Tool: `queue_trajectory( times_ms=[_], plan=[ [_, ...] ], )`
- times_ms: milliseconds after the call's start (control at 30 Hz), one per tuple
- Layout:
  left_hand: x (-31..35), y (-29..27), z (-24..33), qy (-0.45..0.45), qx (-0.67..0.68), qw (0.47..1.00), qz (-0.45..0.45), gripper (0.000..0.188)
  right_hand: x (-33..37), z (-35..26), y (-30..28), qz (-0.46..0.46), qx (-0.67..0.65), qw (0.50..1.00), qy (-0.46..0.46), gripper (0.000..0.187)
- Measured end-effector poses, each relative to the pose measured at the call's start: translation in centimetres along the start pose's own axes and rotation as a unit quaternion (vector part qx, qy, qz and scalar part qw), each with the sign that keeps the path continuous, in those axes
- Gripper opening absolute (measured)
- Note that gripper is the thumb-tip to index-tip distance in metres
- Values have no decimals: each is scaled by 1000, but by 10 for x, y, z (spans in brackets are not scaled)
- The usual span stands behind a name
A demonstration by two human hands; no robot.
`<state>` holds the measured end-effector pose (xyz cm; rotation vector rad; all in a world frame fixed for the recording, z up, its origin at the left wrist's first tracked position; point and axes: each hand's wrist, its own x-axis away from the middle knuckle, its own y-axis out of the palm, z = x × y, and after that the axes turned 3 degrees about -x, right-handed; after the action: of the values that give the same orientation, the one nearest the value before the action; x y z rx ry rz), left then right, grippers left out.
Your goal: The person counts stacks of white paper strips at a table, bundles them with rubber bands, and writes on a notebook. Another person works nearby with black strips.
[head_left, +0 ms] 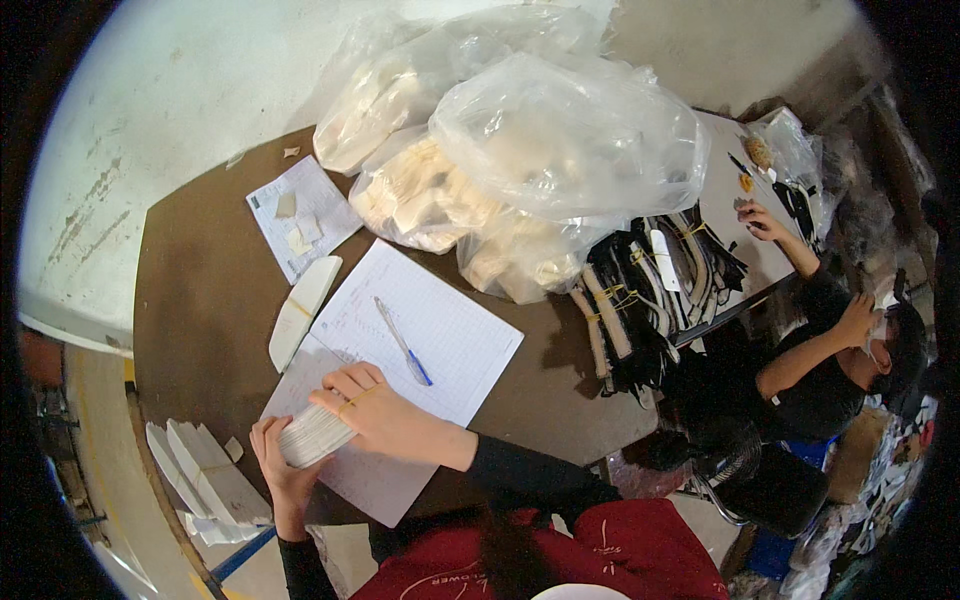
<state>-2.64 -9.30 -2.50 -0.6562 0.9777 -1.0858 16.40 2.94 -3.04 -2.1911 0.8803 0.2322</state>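
A thick stack of white cut pieces (318,434) is between my two hands, above an open notebook (440,330) with grid pages. My left hand (287,478) grips the stack's lower left end. My right hand (385,412) wraps over its upper right end, where a yellowish rubber band shows at the fingers. On the notebook lies a clear pen with a blue end (405,345). Left of the notebook rests another white banded bundle (304,312). More white bundles (200,465) sit at the table's lower left corner.
Large clear plastic bags (570,140) of cream pieces fill the table's back. A printed sheet (303,215) with small scraps lies at the back left. Banded black and beige strips (650,285) lie to the right. Beyond them, a co-worker (830,350) sits, one hand on the other table.
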Motion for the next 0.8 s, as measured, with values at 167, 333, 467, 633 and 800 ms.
queue_trajectory(
  times_ms=[167, 333, 467, 633, 800],
  plan=[
    [1, 10, -9, -46, 65, 996, -40, 78, 5, 13, 14, 21, 0, 1000, 23, 66],
    [6, 7, -2, -54, 55, 997, -18, 70, 3, 10, 10, -23, 11, 1000, 10, 65],
    [5, 4, 4, -17, 24, 1000, -3, 69, 4, 10, 3, -45, 23, 999, 5, 62],
    [6, 13, 1, -51, 57, 997, -27, 68, -2, 10, -25, 72, 53, 996, -12, 80],
    [-2, -1, 22, -53, -30, 996, -60, 72, 5, 37, -100, 611, -49, 790, 24, 96]
  ],
)
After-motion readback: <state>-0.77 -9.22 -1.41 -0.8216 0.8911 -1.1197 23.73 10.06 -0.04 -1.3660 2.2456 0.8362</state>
